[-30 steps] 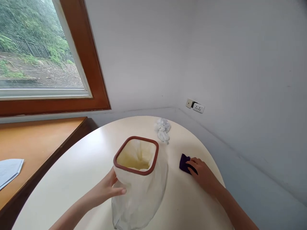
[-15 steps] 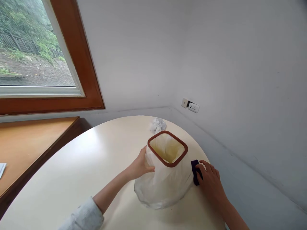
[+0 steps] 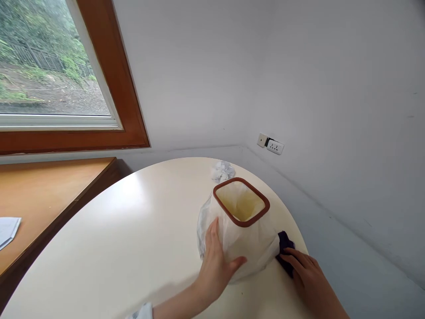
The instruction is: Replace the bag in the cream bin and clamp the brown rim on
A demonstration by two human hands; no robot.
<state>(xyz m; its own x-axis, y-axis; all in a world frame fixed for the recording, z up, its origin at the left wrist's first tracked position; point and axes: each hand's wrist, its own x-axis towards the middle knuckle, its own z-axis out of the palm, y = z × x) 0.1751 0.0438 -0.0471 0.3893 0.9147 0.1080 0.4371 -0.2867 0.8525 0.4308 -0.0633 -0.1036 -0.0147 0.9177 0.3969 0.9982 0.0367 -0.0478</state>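
My left hand (image 3: pixel 217 261) presses flat against the small bin with a brown rim and white plastic liner (image 3: pixel 241 230); my right hand (image 3: pixel 303 272) pins a dark purple cloth (image 3: pixel 284 243) beside it. Pushed harder, the light bin could tip off the cream round table (image 3: pixel 116 248).

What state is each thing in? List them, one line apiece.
Bin: upright on the table, open-topped, lined with a white bag.
Purple cloth: crumpled, pressed on the table beside the bin.
Left hand: open, flat against the bin's side.
Right hand: fingers on the purple cloth.
Crumpled paper: balled up, behind the bin.
Table: bearing all of these.
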